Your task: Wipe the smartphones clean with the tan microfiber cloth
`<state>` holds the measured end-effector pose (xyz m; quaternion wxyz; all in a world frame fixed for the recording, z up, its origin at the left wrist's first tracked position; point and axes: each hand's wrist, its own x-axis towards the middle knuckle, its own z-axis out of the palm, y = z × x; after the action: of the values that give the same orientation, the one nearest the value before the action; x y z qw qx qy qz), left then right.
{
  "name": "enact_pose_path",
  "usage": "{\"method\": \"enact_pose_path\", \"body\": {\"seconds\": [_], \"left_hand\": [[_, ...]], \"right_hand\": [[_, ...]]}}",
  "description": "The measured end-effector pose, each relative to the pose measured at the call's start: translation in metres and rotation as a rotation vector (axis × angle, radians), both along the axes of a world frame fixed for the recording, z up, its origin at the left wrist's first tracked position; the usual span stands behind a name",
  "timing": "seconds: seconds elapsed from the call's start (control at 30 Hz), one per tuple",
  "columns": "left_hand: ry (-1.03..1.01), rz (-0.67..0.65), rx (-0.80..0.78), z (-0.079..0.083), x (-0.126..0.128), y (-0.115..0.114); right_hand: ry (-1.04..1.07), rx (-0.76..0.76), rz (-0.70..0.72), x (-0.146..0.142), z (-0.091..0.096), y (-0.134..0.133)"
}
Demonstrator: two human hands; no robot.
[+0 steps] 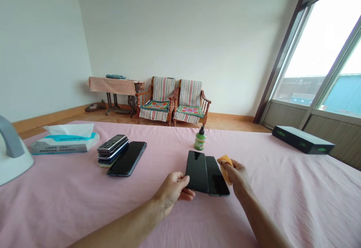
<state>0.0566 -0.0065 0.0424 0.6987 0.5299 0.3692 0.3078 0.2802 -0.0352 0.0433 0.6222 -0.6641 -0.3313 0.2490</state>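
My left hand (173, 191) grips the near left edge of a black smartphone (196, 171), lifting it slightly above the pink tablecloth (84, 203). A second black smartphone (216, 181) lies beside it on the right, partly under its edge. Pinched in the closed fingers of my right hand (237, 176) is a small orange cloth (226, 165), held at the right edge of that second phone. A small green bottle (200, 139) with a black nozzle stands just beyond the phones.
A stack of several phones (113, 150) and another black smartphone (127, 158) lie at the left. A tissue pack (64, 139) and a white-grey object (12, 154) sit at the far left, a black box (303, 139) at the right. Two chairs (175, 103) stand by the wall.
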Motion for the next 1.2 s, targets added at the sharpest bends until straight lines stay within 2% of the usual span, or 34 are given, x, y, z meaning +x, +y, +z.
{"method": "enact_pose_path", "body": {"seconds": [0.17,0.3,0.47,0.7,0.87,1.2], "left_hand": [[0.001,-0.014,-0.005,-0.01,0.046,-0.006],[0.049,-0.046,0.018,-0.015,0.061,-0.006],[0.145,-0.112,0.096,-0.013,0.058,-0.004],[0.308,-0.238,0.287,0.0,0.049,-0.008],[0.38,-0.199,0.427,0.008,0.051,-0.013],[0.475,-0.134,0.618,0.012,0.055,-0.01]], "right_hand": [[0.026,0.015,-0.036,0.003,0.002,-0.001],[0.026,0.019,-0.036,0.005,0.002,-0.002],[0.021,0.018,0.013,0.001,0.0,0.001],[0.039,0.006,0.049,-0.003,-0.002,0.002],[0.051,-0.001,0.083,-0.007,-0.002,0.002],[0.055,0.01,0.114,-0.004,-0.006,0.007]]}}
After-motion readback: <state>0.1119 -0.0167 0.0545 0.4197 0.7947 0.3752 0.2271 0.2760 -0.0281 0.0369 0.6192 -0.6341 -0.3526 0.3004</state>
